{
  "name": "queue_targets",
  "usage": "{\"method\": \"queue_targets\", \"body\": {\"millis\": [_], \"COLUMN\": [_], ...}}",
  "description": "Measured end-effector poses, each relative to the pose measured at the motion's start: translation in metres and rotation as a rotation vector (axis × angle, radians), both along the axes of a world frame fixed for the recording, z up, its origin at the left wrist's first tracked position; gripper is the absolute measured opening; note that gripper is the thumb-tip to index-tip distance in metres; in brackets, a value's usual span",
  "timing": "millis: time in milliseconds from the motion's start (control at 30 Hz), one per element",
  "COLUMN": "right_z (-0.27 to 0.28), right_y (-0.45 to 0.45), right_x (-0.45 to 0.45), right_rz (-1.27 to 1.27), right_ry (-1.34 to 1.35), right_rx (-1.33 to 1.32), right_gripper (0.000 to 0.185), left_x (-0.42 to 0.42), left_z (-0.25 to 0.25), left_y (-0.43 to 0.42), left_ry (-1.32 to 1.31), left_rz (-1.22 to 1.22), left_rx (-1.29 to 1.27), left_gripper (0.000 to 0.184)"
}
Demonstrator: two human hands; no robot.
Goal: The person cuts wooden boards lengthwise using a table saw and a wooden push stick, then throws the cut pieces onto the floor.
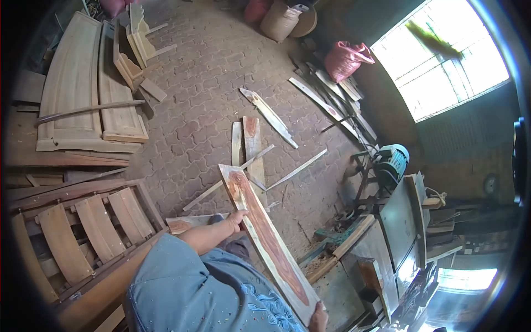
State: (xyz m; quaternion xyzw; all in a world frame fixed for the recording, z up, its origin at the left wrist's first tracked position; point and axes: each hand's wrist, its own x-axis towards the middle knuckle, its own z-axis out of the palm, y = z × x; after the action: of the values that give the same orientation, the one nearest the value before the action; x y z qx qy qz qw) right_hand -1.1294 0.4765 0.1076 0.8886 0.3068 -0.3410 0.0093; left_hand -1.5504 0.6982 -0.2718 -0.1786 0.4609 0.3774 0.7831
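Note:
A long wooden board (269,243) with a reddish heart and pale edges slants across the front of my body. My left hand (238,219) is closed around its left edge, partway along. Near the board's lower end, my right hand (318,317) grips the right edge; only part of that hand shows. The board's far end hangs over loose wood on the floor. Beneath and beyond it lie a flat plank (254,141), a shorter pale strip (237,145) and a thin stick (296,170).
A bench machine with a metal table (354,276) and a green motor (392,160) stands to the right. Slatted wooden frame (99,221) and carved panels (72,83) fill the left. Another offcut (269,117) lies on the paved floor (188,99). A pink sack (344,61) rests by the window.

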Motion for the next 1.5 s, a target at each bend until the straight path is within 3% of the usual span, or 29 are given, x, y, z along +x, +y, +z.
{"method": "queue_targets", "body": {"millis": [67,100,167,200,233,267,300,333,367,400,433,500,567,600,633,700,733,767,800,833,933,1033,1067,1100,1167,1300,1333,1400,1500], "right_z": [-0.055,-0.073,-0.083,-0.142,-0.108,-0.121,-0.138,-0.269,-0.179,-0.204,-0.193,-0.202,-0.185,-0.179,-0.169,-0.151,-0.149,-0.146,-0.137,-0.133,-0.129,-0.108,-0.097,-0.092,-0.102,-0.107,-0.107,-0.109,-0.098], "right_y": [-0.011,-0.007,0.037,0.034,0.071,0.100,0.124,0.110,0.164,0.179,0.192,0.187,0.180,0.176,0.172,0.161,0.150,0.138,0.130,0.118,0.090,0.084,0.088,0.093,0.093,0.100,0.102,0.108,0.113], "right_x": [-0.009,-0.017,-0.087,-0.074,-0.131,-0.174,-0.196,-0.151,-0.224,-0.243,-0.266,-0.281,-0.282,-0.276,-0.268,-0.245,-0.229,-0.211,-0.192,-0.173,-0.123,-0.093,-0.085,-0.074,-0.057,-0.026,-0.019,-0.007,0.017], "right_rz": [-0.180,-0.093,-0.576,-0.469,-0.340,-0.677,-0.669,0.027,-0.515,-0.300,-0.066,0.447,0.485,0.534,0.578,0.522,0.445,0.348,0.289,0.244,0.084,-0.013,-0.029,-0.044,-0.077,-0.138,-0.145,-0.188,-0.205], "right_ry": [0.079,0.037,0.343,0.335,0.504,0.871,0.974,1.136,1.194,1.044,0.889,0.765,0.825,0.824,0.818,0.783,0.766,0.732,0.722,0.664,0.545,0.549,0.566,0.584,0.609,0.634,0.650,0.657,0.665], "right_rx": [0.189,0.183,0.267,0.292,0.301,0.530,0.442,0.466,0.160,0.035,-0.041,0.179,0.210,0.197,0.185,0.175,0.183,0.199,0.214,0.247,0.289,0.333,0.339,0.349,0.424,0.529,0.566,0.593,0.672], "right_gripper": [0.065,0.069,0.074,0.055,0.050,0.048,0.048,0.039,0.039,0.038,0.042,0.049,0.053,0.052,0.051,0.050,0.051,0.051,0.054,0.054,0.053,0.050,0.049,0.048,0.047,0.049,0.051,0.051,0.049], "left_x": [-0.015,-0.022,-0.041,-0.046,-0.054,-0.065,-0.069,-0.077,-0.083,-0.093,-0.102,-0.117,-0.136,-0.138,-0.150,-0.162,-0.187,-0.179,-0.181,-0.190,-0.152,-0.154,-0.110,-0.049,0.001,0.199,0.250,0.357,0.477], "left_z": [-0.022,-0.037,-0.016,-0.053,-0.067,-0.006,0.063,0.076,0.072,0.070,0.065,0.045,-0.008,0.054,0.057,0.044,-0.035,-0.003,-0.035,-0.015,-0.017,0.019,0.030,0.108,0.087,0.202,0.232,0.308,0.373], "left_y": [0.041,0.068,0.118,0.146,0.167,0.178,0.182,0.189,0.190,0.184,0.172,0.130,0.077,0.042,0.006,-0.079,-0.132,-0.170,-0.194,-0.218,-0.174,-0.142,-0.084,-0.047,0.012,0.135,0.148,0.148,0.118], "left_ry": [0.159,0.203,0.263,0.188,0.375,0.323,0.362,0.445,0.529,0.573,0.771,1.054,1.093,1.277,1.228,1.177,1.056,0.960,0.970,0.908,0.839,0.947,1.004,1.097,1.418,1.188,1.219,1.047,1.108], "left_rz": [-0.013,-0.039,-0.045,-0.030,-0.062,-0.100,0.012,-0.038,-0.091,-0.163,-0.258,-0.361,-0.453,-0.608,-0.835,-0.953,-1.099,-1.011,-0.897,-0.986,-1.336,-1.544,-1.587,-1.481,-1.270,-1.517,-1.546,-1.519,-1.578], "left_rx": [-0.015,-0.031,0.078,0.116,0.181,0.208,0.345,0.301,0.258,0.341,0.375,0.534,0.462,0.381,0.294,0.112,0.080,0.099,0.527,0.603,0.584,0.455,0.400,0.317,0.828,1.209,1.457,1.761,2.105], "left_gripper": [0.035,0.036,0.041,0.034,0.024,0.018,0.020,0.023,0.026,0.038,0.043,0.048,0.046,0.045,0.047,0.057,0.057,0.062,0.067,0.067,0.069,0.070,0.071,0.048,0.043,0.047,0.054,0.064,0.077]}}
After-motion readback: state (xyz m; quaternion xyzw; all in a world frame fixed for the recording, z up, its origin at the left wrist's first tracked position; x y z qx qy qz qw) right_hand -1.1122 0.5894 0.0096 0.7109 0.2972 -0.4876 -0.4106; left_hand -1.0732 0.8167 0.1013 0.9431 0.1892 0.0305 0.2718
